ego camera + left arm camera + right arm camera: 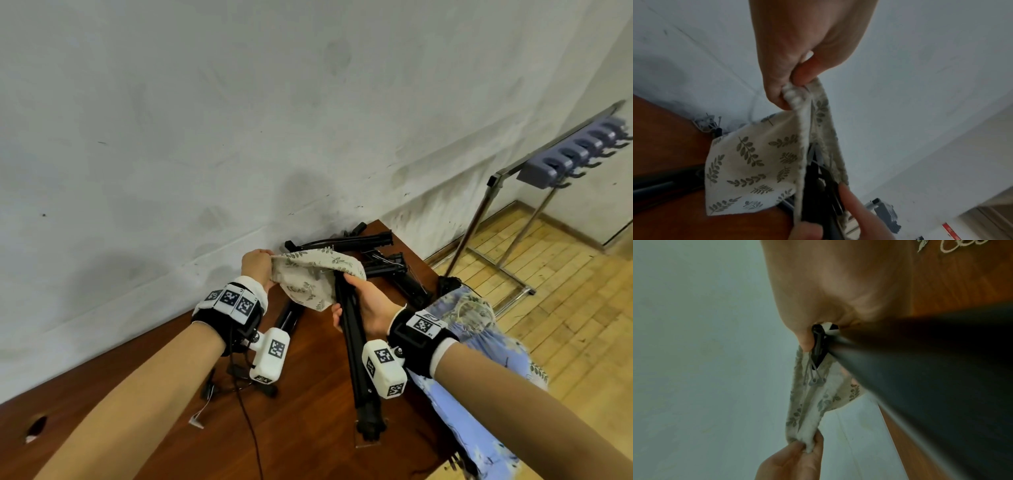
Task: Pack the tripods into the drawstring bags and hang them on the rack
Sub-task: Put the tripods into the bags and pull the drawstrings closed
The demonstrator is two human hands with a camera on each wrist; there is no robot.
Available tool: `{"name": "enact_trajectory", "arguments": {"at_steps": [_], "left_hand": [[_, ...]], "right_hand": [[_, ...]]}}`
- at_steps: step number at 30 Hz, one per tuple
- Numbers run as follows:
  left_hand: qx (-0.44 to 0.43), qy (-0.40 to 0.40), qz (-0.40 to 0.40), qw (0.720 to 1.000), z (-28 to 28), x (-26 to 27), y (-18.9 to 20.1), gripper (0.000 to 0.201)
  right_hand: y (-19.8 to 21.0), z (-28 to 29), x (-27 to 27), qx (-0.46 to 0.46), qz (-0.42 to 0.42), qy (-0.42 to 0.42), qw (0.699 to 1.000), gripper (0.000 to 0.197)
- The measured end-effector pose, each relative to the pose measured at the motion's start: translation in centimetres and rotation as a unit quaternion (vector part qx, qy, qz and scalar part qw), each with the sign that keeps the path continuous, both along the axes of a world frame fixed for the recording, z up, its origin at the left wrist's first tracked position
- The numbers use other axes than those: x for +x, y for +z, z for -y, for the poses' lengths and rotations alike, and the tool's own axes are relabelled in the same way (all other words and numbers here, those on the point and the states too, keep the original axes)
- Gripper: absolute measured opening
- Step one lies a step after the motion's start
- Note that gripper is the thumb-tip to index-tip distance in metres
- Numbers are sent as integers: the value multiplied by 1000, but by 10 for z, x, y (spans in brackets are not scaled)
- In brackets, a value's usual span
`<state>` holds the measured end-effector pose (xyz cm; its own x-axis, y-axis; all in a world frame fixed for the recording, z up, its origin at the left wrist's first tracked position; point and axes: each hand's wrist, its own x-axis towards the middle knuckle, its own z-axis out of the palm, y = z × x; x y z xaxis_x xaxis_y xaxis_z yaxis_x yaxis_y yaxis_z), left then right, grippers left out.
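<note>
My left hand [257, 264] pinches the rim of a cream drawstring bag with a leaf print [310, 277], holding its mouth open; the pinch shows in the left wrist view [795, 87]. My right hand [361, 301] grips a folded black tripod [352, 346], whose top end sits inside the bag's mouth [818, 344]. The tripod's feet point toward me over the brown table [308, 428]. More black tripods [376, 253] lie piled at the table's far corner against the wall. The rack [561, 154] stands at the right.
A blue floral bag [479, 342] lies along the table's right edge. Another black tripod [284, 318] lies under my left wrist. A black cable [246, 421] runs across the table. The rack carries grey-blue hooks [582, 147] over wooden floor. A white wall backs the table.
</note>
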<state>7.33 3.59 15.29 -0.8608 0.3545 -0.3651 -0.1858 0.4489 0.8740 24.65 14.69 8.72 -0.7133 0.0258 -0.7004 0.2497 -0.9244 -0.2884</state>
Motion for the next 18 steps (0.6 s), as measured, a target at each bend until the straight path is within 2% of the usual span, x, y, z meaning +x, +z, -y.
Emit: {"name": "enact_trajectory", "arguments": {"at_steps": [2, 4, 5, 6, 8, 11, 13, 16, 17, 18], "left_hand": [[-3, -38, -11, 999, 2, 4, -2, 22], [-79, -98, -91, 988, 2, 11, -6, 29], [-128, -157, -143, 969, 2, 20, -5, 33], [-168, -214, -193, 943, 3, 29, -3, 37], [-248, -284, -321, 868, 4, 43, 0, 37], [-274, -348, -441, 780, -1, 44, 1, 26], [-260, -450, -476, 710, -6, 45, 0, 24], [-290, -581, -496, 577, -8, 59, 5, 17], [-295, -604, -495, 550, -7, 62, 4, 18], [-289, -616, -486, 549, -7, 64, 4, 20]], "right_hand": [[0, 2, -2, 0, 11, 9, 1000, 46], [0, 5, -6, 0, 26, 27, 999, 46], [0, 7, -8, 7, 33, 40, 999, 46], [0, 9, -10, 16, 41, 56, 997, 46], [1, 15, -13, 37, 54, 97, 993, 47], [2, 27, -14, 68, 48, 182, 980, 49], [3, 38, -12, 56, 29, 220, 973, 44], [2, 48, -12, 80, 1, 238, 968, 31], [2, 48, -13, 104, -4, 250, 963, 28], [2, 48, -14, 128, -4, 265, 956, 27]]}}
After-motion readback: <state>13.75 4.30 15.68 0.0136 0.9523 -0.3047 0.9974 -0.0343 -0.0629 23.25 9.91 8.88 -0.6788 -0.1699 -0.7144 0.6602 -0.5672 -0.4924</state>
